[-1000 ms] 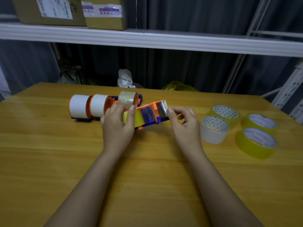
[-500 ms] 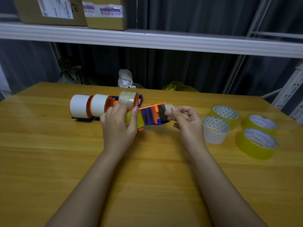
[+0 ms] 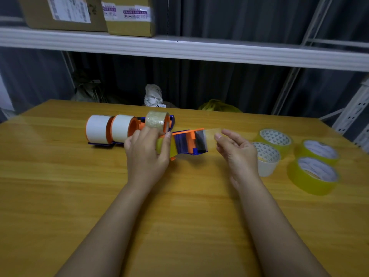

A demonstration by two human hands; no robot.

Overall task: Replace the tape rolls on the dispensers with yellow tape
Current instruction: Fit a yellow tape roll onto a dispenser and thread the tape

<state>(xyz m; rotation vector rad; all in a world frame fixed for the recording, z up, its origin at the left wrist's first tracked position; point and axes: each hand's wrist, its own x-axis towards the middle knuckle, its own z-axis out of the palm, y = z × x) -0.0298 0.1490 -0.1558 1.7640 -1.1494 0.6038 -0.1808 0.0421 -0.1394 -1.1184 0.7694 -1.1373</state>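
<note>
Since earlier, right hand [image 3: 237, 150] has drawn yellow tape [image 3: 211, 132] toward three o'clock past the blade — pinching it — while left hand [image 3: 147, 154] grips the dispenser [image 3: 185, 142] steady.

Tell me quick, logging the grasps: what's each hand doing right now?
Left hand: grips the yellow roll end of the dispenser.
Right hand: pinches the tape end pulled past the blade.
</note>
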